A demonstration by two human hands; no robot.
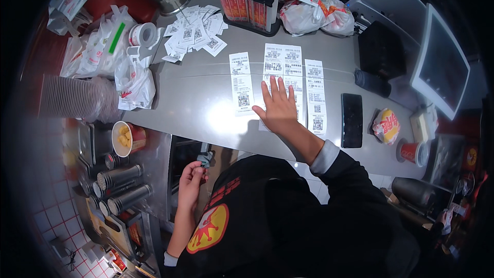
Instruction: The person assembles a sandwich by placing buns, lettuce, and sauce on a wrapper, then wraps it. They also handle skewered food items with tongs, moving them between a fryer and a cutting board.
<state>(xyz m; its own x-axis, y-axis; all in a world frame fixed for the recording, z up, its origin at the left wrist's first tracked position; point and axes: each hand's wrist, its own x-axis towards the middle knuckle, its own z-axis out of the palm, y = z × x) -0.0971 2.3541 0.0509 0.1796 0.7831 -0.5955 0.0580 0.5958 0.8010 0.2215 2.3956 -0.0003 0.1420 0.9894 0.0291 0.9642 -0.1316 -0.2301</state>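
I see right hand (278,109) spread over middle receipts (283,57), left of phone (352,121) | left hand (191,181) curled, grip I can't tell | receipts aligned; slip heap (194,32), farther left, loose

Printed receipts (240,80), plastic carrier bags (135,83), stacked containers (77,98) and a food tub (138,138) mark this as a takeaway shop's counter (198,92).
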